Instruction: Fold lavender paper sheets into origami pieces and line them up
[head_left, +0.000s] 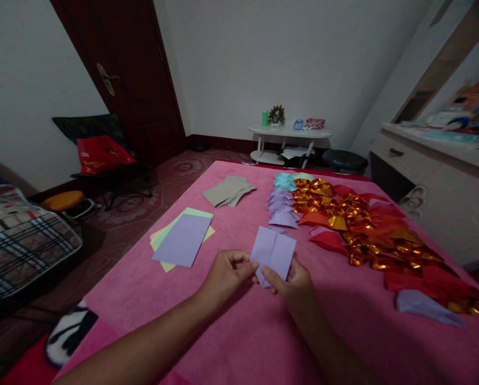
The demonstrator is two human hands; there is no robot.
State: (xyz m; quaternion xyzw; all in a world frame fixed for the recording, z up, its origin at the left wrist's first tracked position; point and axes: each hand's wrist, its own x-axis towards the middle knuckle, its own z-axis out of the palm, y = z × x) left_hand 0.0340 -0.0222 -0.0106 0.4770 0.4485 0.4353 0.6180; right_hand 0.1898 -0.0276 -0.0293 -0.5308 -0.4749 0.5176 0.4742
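Observation:
Between my two hands, above the pink cloth, is a folded sheet of purple paper (274, 250) with a seam down its middle. My left hand (233, 270) pinches its lower left edge, thumb in front. From the right, my right hand (289, 280) grips the lower right side, its thumb pressed near the seam and fingers behind. Left of my hands lies a stack of purple, green and yellow paper sheets (185, 235). Beyond it are fanned-out grey paper pieces (229, 191). Just past the held sheet stands a row of folded purple paper pieces (282, 208).
Rows of folded gold and red paper pieces (355, 224) cover the table's right side. The pink-covered table (143, 315) fills the foreground. A chair with a red bag (105, 154) stands left, a small white table (289, 131) at the back, a white cabinet (435, 176) right.

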